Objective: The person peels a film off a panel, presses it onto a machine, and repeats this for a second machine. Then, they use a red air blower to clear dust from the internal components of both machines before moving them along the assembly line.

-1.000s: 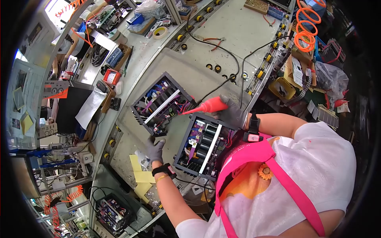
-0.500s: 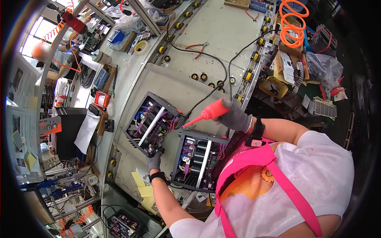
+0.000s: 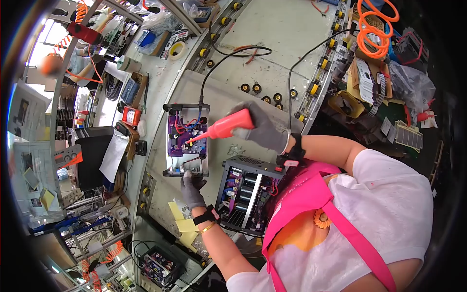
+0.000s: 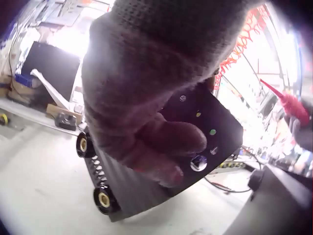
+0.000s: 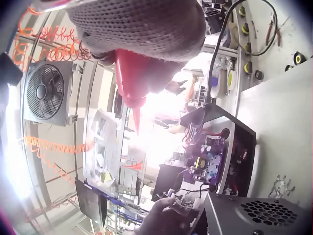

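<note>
Fingers of right hand (image 3: 265,129) curl round red nozzle bottle (image 3: 226,127), tip over open chassis (image 3: 176,148). Gloved left hand (image 3: 190,189) grips its near panel.

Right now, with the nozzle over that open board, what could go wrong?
The red squeeze bottle in the right hand aims its nozzle at the purple board; too hard a squeeze could spill onto nearby wires. The left hand holds the open chassis only at its near end; if that grip slips, the chassis may shift under the nozzle. The black cable at its far end could tug it.
</note>
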A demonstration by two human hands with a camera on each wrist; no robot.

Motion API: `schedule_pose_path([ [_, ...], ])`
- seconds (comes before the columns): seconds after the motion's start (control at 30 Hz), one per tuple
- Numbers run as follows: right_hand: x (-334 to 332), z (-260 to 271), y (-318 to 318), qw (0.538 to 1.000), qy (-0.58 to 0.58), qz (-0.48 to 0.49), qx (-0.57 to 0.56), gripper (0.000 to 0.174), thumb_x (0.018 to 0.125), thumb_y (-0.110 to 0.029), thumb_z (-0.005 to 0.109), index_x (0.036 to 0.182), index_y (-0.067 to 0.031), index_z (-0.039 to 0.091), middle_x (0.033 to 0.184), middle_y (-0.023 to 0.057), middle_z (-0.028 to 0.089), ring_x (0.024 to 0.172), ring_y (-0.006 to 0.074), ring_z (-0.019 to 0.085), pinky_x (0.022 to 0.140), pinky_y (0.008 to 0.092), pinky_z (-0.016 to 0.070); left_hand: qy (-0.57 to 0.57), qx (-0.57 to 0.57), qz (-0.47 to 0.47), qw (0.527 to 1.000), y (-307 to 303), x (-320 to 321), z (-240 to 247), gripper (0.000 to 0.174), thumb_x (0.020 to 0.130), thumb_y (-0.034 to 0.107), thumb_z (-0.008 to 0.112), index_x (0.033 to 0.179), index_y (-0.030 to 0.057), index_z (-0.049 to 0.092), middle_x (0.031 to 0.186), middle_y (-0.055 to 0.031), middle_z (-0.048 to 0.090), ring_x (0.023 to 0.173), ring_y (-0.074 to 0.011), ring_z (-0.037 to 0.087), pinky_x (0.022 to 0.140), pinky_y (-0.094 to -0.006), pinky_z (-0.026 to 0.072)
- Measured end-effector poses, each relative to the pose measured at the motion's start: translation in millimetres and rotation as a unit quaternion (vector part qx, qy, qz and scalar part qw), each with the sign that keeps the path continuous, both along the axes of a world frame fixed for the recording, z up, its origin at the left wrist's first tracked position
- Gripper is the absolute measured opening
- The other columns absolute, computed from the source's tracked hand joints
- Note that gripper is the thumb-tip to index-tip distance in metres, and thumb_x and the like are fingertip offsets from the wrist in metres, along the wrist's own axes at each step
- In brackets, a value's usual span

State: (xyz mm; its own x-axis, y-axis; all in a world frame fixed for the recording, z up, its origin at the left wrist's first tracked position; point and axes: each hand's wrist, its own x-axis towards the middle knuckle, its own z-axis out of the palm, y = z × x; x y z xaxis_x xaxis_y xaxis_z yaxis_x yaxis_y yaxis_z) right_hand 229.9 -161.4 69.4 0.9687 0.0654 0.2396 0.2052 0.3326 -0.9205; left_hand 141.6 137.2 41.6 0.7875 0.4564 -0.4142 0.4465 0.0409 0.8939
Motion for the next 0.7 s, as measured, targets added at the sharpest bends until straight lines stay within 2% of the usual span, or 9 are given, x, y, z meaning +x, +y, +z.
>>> schedule_pose_path([
  [0.07, 1, 1, 17, 1.0, -0.023, 0.021, 0.003, 0.046, 0.073, -0.016, 0.076, 0.108, -0.0069, 0.047, 0.103, 0.0065, 0.057, 0.095, 0.0143, 0.055, 0.082, 0.0302, 0.047, -0.016, -0.026, 0.001, 1.0, -2, -1, -1, 0.045, 0.087, 0.041, 0.056, 0.109, 0.0018, 0.054, 0.089, -0.0101, 0.063, 0.072, -0.0202, 0.064, 0.056, -0.0312, 0.0545],
  [0.1, 2, 3, 26, 0.999, -0.041, 0.015, -0.015, 0.046, 0.071, -0.015, 0.077, 0.107, -0.0071, 0.048, 0.101, 0.0076, 0.059, 0.091, 0.0177, 0.059, 0.081, 0.0317, 0.0486, -0.024, -0.04, 0.002, 0.999, -5, -2, -1, 0.046, 0.088, 0.042, 0.056, 0.109, 0.0006, 0.052, 0.089, -0.0105, 0.062, 0.07, -0.0196, 0.064, 0.056, -0.0307, 0.0555],
  [0.23, 3, 12, 41, 0.982, -0.129, 0.03, -0.132, 0.047, 0.067, -0.015, 0.079, 0.104, -0.0075, 0.05, 0.097, 0.0108, 0.06, 0.088, 0.0263, 0.062, 0.078, 0.0338, 0.0505, 0.012, 0.02, -0.008, 1.0, -10, -6, 5, 0.059, 0.086, 0.048, 0.058, 0.118, -0.0002, 0.047, 0.096, -0.0113, 0.062, 0.077, -0.0206, 0.064, 0.06, -0.0308, 0.0561],
  [0.43, 14, -1, 71, 0.97, -0.192, 0.072, -0.128, 0.047, 0.066, -0.018, 0.078, 0.103, -0.0083, 0.05, 0.094, 0.0108, 0.061, 0.087, 0.0284, 0.063, 0.077, 0.0349, 0.0507, -0.04, -0.042, -0.001, 0.998, -5, -7, -7, 0.061, 0.085, 0.05, 0.059, 0.121, 0.0026, 0.046, 0.107, -0.013, 0.058, 0.088, -0.0233, 0.062, 0.064, -0.0335, 0.0557],
  [0.53, 21, -5, 84, 0.969, -0.206, 0.082, -0.107, 0.044, 0.067, -0.017, 0.077, 0.101, -0.0086, 0.051, 0.093, 0.0103, 0.062, 0.085, 0.0291, 0.063, 0.076, 0.0361, 0.051, -0.028, -0.023, 0.0, 0.999, -8, -6, -2, 0.062, 0.085, 0.051, 0.059, 0.123, 0.0037, 0.046, 0.111, -0.0133, 0.056, 0.093, -0.0247, 0.06, 0.067, -0.0349, 0.0553],
  [0.57, 23, -11, 89, 0.967, -0.217, 0.084, -0.106, 0.043, 0.067, -0.017, 0.076, 0.101, -0.0087, 0.051, 0.093, 0.0101, 0.062, 0.085, 0.0293, 0.063, 0.076, 0.0362, 0.051, -0.037, -0.053, 0.006, 0.998, -10, -7, 1, 0.062, 0.085, 0.051, 0.058, 0.122, 0.0029, 0.046, 0.111, -0.0129, 0.055, 0.094, -0.0246, 0.059, 0.07, -0.035, 0.055],
  [0.67, 27, -18, 95, 0.967, -0.215, 0.096, -0.099, 0.04, 0.066, -0.014, 0.074, 0.098, -0.0084, 0.052, 0.09, 0.0104, 0.062, 0.083, 0.031, 0.062, 0.073, 0.0372, 0.0508, -0.032, 0.003, -0.002, 0.999, -12, -8, 1, 0.073, 0.084, 0.056, 0.056, 0.127, -0.0018, 0.044, 0.118, -0.019, 0.053, 0.095, -0.0287, 0.06, 0.072, -0.0383, 0.0559],
  [0.7, 29, -18, 96, 0.968, -0.21, 0.1, -0.098, 0.039, 0.066, -0.013, 0.074, 0.098, -0.0081, 0.052, 0.09, 0.0106, 0.062, 0.082, 0.0312, 0.062, 0.073, 0.0374, 0.0506, -0.039, -0.006, -0.008, 0.999, -13, -8, 1, 0.072, 0.084, 0.055, 0.057, 0.126, -0.002, 0.044, 0.117, -0.0188, 0.054, 0.095, -0.0286, 0.06, 0.072, -0.0377, 0.0559],
])
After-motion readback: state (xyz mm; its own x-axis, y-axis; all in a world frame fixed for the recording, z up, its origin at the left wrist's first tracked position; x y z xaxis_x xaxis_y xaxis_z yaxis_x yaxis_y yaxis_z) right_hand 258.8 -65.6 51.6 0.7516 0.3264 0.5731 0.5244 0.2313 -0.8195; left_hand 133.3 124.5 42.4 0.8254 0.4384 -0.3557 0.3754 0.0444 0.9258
